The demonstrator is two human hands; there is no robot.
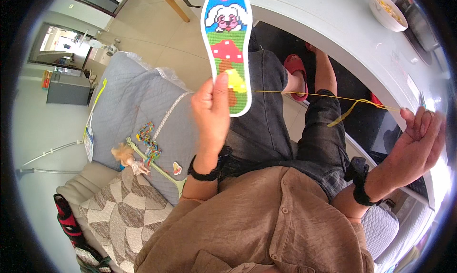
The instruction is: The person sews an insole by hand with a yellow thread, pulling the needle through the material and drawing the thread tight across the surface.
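Note:
My left hand [211,112] holds a cross-stitch insole [228,46] upright by its lower part, thumb across the front. The insole has a white border, a white dog under a red heart, and red and yellow mushrooms on green. Yellow thread [307,93] runs taut from the insole's right edge to my right hand [423,137], far out to the right. My right fingers are bent together, pinching the thread; a needle cannot be made out. A loose thread end [339,120] hangs in a curve left of that hand.
A white table [321,30] curves along the right, bearing a bowl of food [387,10]. On the grey-covered sofa [142,91] at left lie a doll [130,158], a braided colourful rope [150,141] and a pale green toy guitar [160,169]. A patterned cushion [121,216] lies nearer.

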